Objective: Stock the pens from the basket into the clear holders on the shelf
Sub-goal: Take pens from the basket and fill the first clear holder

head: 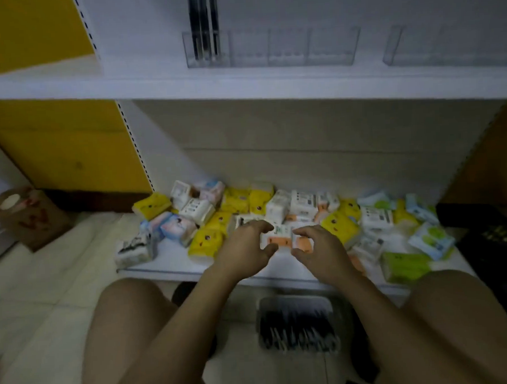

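Head view: both hands empty over the low shelf, pens back toward the body.

Left hand (246, 248) and right hand (317, 250) hover with fingers apart, loosely curled, holding nothing. The pale plastic basket (294, 301) of dark pens (297, 330) sits on the floor behind and below the fingertips, between the knees. Pen axes are too blurred to tell; right hand looks slightly nearer. Clear acrylic compartment holders (271, 48) stand high above and beyond the fingers on the white shelf (240, 84); only the leftmost slot has pens. Colourful tissue packs (276, 211) lie just under the fingers.
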